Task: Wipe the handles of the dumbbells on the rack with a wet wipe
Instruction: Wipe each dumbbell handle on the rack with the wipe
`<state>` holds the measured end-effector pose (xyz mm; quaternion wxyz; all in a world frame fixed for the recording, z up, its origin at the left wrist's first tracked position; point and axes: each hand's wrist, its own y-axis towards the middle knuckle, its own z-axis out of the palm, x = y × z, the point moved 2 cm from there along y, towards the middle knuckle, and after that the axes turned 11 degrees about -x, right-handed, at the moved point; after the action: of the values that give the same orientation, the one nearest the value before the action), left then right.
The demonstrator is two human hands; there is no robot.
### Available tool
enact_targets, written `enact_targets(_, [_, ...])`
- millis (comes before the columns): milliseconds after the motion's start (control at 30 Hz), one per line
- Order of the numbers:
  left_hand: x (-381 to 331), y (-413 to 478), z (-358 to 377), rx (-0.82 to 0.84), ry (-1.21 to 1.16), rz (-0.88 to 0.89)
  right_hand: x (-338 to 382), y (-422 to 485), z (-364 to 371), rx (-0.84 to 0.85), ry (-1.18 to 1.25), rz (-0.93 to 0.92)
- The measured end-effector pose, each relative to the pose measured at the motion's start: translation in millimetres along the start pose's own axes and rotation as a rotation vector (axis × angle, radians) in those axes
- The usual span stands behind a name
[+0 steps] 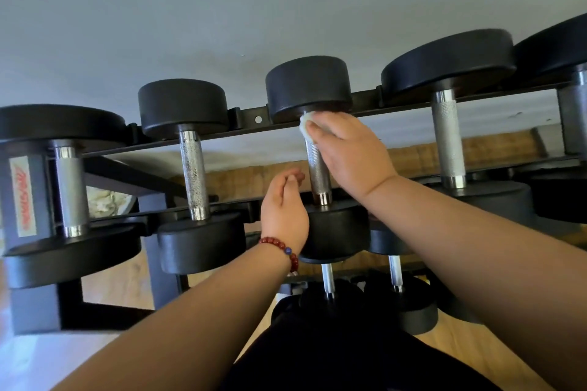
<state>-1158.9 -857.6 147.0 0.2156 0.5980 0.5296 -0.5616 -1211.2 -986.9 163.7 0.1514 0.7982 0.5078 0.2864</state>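
R hand [349,149] presses wipe [305,127] on handle [317,168].

A black metal dumbbell rack [254,120] with two parallel rails carries a row of black round-headed dumbbells, each lying across the rails with its knurled chrome handle bridging the gap between them. From left to right along the top tier lie a large dumbbell [68,187], a smaller one [193,174], the middle dumbbell [317,174], another large one [448,140] and one more [571,111] at the frame's edge. Lower down, a second tier holds smaller dumbbells [395,273] with thin chrome handles, and the rack stands on a light wooden floor [120,282].
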Motion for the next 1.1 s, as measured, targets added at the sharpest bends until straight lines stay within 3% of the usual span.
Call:
enact_targets(200, [0, 0, 0, -0.019, 0.006, 0.000, -2, -9, -6, 0.110, -0.033, -0.166])
enact_targets(467, [3, 1, 0, -0.023, 0.013, 0.023, 2, -10, -19, 0.217, -0.067, -0.251])
enact_targets(633, [4, 0, -2, 0.015, 0.016, 0.050, 1, 8, -18, 0.212, -0.120, -0.170])
enact_targets(800, [8, -4, -5, 0.078, 0.103, 0.125, 5, -19, -27, 0.265, -0.070, -0.329])
enact_targets(967, [10, -4, -5, 0.044, 0.106, 0.128, 6, 8, -21, 0.284, -0.133, -0.160])
enact_targets(1100, [14, -10, -6, 0.039, 0.132, 0.182, 10, -18, -35, 0.499, -0.114, -0.170])
